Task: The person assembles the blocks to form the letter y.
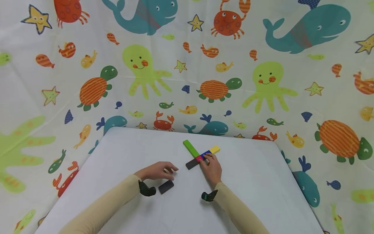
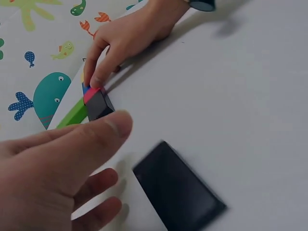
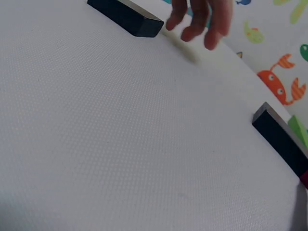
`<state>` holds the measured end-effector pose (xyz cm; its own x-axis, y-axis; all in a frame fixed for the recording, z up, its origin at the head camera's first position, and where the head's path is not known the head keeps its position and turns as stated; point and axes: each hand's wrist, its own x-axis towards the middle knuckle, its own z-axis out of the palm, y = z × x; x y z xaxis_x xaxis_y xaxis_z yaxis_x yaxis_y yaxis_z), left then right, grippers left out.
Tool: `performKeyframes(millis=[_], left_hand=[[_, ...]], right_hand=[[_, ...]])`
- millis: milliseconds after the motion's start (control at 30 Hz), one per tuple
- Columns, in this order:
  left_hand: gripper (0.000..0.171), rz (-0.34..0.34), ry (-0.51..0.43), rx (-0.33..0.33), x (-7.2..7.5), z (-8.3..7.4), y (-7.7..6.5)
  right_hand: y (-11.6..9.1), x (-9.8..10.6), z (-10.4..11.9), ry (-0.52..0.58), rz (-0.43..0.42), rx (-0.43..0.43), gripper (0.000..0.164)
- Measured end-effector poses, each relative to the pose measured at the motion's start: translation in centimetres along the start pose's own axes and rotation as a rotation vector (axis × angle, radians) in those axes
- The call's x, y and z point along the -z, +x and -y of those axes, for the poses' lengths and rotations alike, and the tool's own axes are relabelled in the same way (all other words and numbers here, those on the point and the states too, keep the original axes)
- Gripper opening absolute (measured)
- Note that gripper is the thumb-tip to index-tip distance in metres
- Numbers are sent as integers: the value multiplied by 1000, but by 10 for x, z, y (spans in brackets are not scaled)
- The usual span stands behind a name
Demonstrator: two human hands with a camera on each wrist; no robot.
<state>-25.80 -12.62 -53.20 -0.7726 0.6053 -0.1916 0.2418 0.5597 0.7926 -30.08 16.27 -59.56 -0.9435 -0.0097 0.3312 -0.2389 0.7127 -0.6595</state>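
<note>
On the white table, a green block [image 1: 191,149], a black block [image 1: 192,163], a small red block [image 1: 199,158], a blue block [image 1: 206,154] and a yellow block [image 1: 215,149] lie together in a branching shape. My right hand [image 1: 212,167] pinches the blue block, its thumb beside the red one. Part of the blue block is hidden under the fingers. Left of this group, my left hand [image 1: 157,170] hovers with loosely bent fingers and nothing in them. Just below it lies a second black block [image 2: 178,187], separate from the others.
The white table [image 1: 251,195] reaches back to a hanging cloth [image 1: 181,107] printed with sea animals. Dark bands [image 1: 147,189] with small devices sit on both wrists, over beige sleeves.
</note>
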Motion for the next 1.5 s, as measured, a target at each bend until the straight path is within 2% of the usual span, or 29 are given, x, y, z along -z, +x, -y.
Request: performKeyframes(millis=[167, 333, 500, 600, 833, 1133, 1233, 1333, 1400, 1500], left_hand=[[38, 64, 23, 26, -3, 4, -18], [44, 127, 11, 51, -4, 5, -25], [51, 159, 36, 2, -6, 7, -27], [51, 161, 58, -21, -7, 8, -28], [50, 135, 100, 0, -7, 8, -26], [48, 65, 107, 10, -6, 10, -19], [54, 80, 103, 25, -7, 7, -19], [62, 132, 117, 41, -7, 3, -21], [66, 163, 144, 37, -8, 0, -21], [64, 161, 177, 9, -9, 0, -19]], right_hand=[[2, 3, -2, -3, 5, -15, 39], [2, 3, -4, -7, 18, -33, 39], [-1, 1, -6, -16, 20, -40, 40], [-2, 0, -5, -3, 26, -47, 40], [-2, -1, -1, 13, 16, -22, 39], [-2, -2, 1, 12, 23, -33, 39], [-3, -3, 1, 14, 23, -24, 39], [-4, -2, 0, 11, 20, -16, 38], [-3, -1, -1, 7, 20, -16, 38], [-2, 0, -2, 11, 14, -15, 38]])
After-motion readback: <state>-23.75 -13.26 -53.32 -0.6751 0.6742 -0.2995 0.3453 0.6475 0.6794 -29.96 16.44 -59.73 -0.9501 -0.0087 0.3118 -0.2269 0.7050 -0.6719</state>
